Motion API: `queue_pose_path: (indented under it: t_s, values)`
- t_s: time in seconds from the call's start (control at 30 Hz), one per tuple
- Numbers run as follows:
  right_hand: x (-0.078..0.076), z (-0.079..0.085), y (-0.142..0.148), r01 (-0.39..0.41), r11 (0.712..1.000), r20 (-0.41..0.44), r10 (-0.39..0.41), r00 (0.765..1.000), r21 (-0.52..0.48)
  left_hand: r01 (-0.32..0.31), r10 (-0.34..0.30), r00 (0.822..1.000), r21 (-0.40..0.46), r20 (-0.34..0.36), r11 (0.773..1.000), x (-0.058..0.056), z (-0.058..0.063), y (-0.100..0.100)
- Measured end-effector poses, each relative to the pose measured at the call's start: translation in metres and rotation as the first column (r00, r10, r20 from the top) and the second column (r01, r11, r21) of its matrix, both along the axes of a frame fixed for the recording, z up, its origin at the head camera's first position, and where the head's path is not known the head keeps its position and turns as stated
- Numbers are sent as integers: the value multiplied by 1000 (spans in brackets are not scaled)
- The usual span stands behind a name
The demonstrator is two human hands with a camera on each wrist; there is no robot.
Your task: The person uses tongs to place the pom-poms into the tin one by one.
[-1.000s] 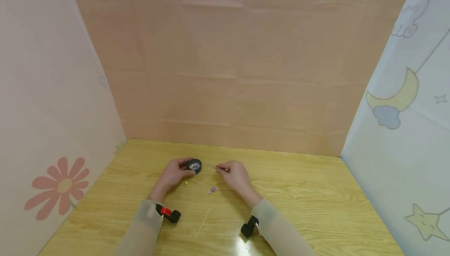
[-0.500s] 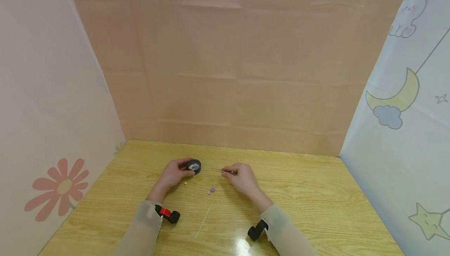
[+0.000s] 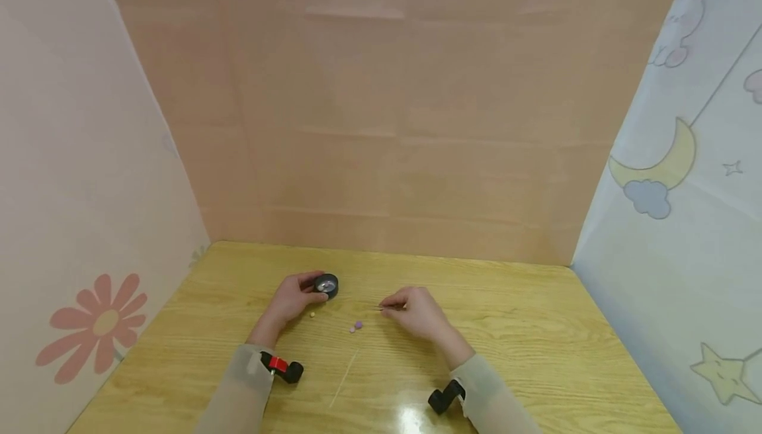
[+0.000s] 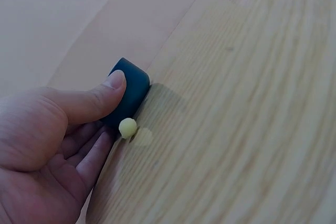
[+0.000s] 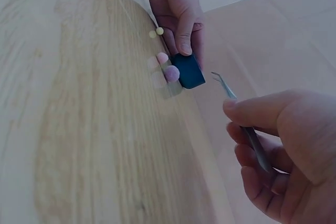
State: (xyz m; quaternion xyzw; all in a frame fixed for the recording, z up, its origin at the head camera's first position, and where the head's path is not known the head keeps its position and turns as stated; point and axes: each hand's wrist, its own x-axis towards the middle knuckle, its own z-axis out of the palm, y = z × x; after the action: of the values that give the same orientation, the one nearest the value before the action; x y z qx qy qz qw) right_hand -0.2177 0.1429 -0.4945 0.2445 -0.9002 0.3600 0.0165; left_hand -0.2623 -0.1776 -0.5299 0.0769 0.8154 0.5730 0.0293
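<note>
My left hand (image 3: 292, 302) grips a small dark round cup (image 4: 135, 92) by its side, thumb on the near wall and fingers behind. Its mouth faces up toward the head camera, with a pale, shiny inside. A yellow pom-pom (image 4: 127, 128) lies on the table just in front of that hand. To the right of it, a purple pom-pom (image 5: 171, 73) and a smaller pink pom-pom (image 5: 163, 57) sit close together. My right hand (image 3: 419, 315) pinches bent-tip tweezers (image 5: 256, 145) between thumb and fingers. The tweezer tips stand slightly apart with nothing between them, pointing left toward the cup.
The wood-grain table (image 3: 512, 328) ends at a tan backdrop (image 3: 393, 156) behind the hands. Patterned panels stand on both sides. A thin pale line (image 3: 343, 378) runs along the tabletop between the forearms. Each wrist wears a black camera.
My right hand has drawn back to the right and nearer the body with the tweezers, away from the cup. The left hand has held the cup in nearly the same place.
</note>
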Motion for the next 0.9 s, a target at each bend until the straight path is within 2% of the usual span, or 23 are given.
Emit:
queue_pose_path:
  t_s: [0.27, 0.43, 0.63, 0.9]
  values:
    - [5, 8, 2, -50, 997, -11, 51, 999, 63, 0, 0, 1000, -16, -2, 1000, 1, 0, -1]
    - [3, 7, 4, -43, 994, -21, 46, 999, 101, -4, 4, 1000, -16, 1, 1000, -1, -2, -1]
    - [3, 4, 4, -67, 988, -50, 75, 996, 139, -9, 9, 1000, -21, 0, 1000, -3, -4, -2]
    - [4, 3, 2, -79, 985, -28, 84, 996, 153, -14, 14, 1000, -21, 3, 1000, -1, -1, 0]
